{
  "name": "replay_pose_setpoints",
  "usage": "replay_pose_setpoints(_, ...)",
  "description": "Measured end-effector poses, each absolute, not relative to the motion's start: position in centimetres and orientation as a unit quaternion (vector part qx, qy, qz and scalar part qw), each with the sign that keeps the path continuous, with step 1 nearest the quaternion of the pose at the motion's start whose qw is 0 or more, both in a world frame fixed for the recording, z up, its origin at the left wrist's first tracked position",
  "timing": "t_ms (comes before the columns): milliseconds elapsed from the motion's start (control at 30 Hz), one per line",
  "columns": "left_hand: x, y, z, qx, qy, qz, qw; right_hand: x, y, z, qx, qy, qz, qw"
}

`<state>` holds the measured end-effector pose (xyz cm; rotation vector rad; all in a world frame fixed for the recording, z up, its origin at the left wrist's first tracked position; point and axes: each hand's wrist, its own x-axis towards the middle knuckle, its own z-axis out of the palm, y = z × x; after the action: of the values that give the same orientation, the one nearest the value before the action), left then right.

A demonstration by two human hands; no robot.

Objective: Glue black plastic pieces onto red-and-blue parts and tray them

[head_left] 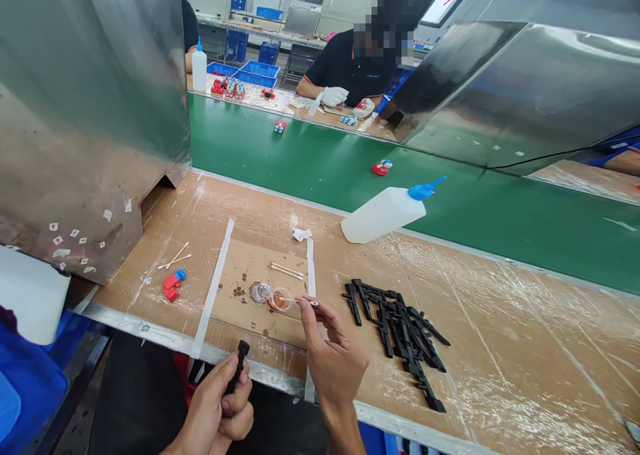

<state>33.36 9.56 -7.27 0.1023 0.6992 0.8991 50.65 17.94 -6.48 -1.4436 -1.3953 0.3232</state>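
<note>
My left hand grips a small black plastic part below the bench's front edge. My right hand pinches a cotton swab, whose tip dips into a small clear dish of pinkish liquid. Beside it sits a second clear dish. Both dishes rest on a cardboard sheet. A heap of several black plastic parts lies just right of my right hand.
A white squeeze bottle with a blue nozzle lies on its side by the green conveyor belt. Spare swabs, a red and blue toy piece and a metal housing are at left. A person works opposite.
</note>
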Motion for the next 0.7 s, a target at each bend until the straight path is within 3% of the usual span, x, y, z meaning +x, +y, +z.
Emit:
replay_pose_setpoints(333,34.3,9.4,-7.6,0.019,0.315,0.47,0.824,49.0,15.1,-6.5,-0.631,-0.423,0.165,0.629)
replay_pose_setpoints(700,34.6,9.9,-6.7,0.003,0.332,0.48,0.812,46.3,12.0,-8.3,-0.506,-0.539,0.177,0.65)
